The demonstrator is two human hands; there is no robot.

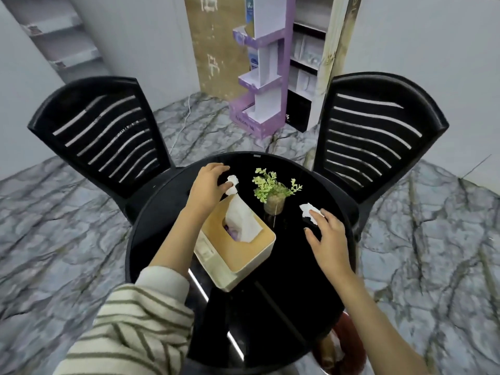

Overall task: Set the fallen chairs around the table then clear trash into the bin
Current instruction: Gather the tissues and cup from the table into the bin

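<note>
The chairs (105, 131) stand up, so you go for trash: your left hand (207, 185) pinches the far wad (232, 183); your right hand (328, 239), fingers loose, touches the near wad (309, 212).

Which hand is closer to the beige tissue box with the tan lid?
Left. The left hand, pinching a crumpled white tissue, is just past the beige tissue box's far corner; the right hand is off to its right, across a gap of black tabletop.
</note>
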